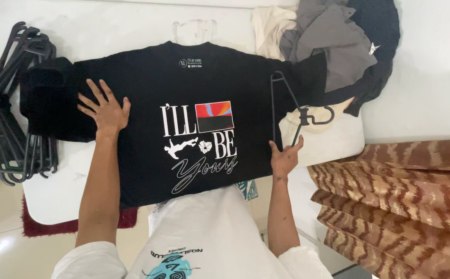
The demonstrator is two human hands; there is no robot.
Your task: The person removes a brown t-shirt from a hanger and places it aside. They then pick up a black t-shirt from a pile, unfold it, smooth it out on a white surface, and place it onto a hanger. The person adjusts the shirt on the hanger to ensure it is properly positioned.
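A black T-shirt (173,88) with a white and red print lies spread flat on the white table (111,26), its neck away from me. My left hand (104,109) rests flat on the shirt's left side, fingers spread. My right hand (285,157) is at the shirt's right edge, fingers on the lower bar of a black clothes hanger (286,106). The hanger lies tilted over the shirt's right side, its hook pointing right.
A stack of black hangers (13,103) sits at the table's left end. A pile of grey, cream and black clothes (333,46) fills the far right corner. A brown striped cushion (405,191) lies to the right. A dark red mat (44,226) shows under the table.
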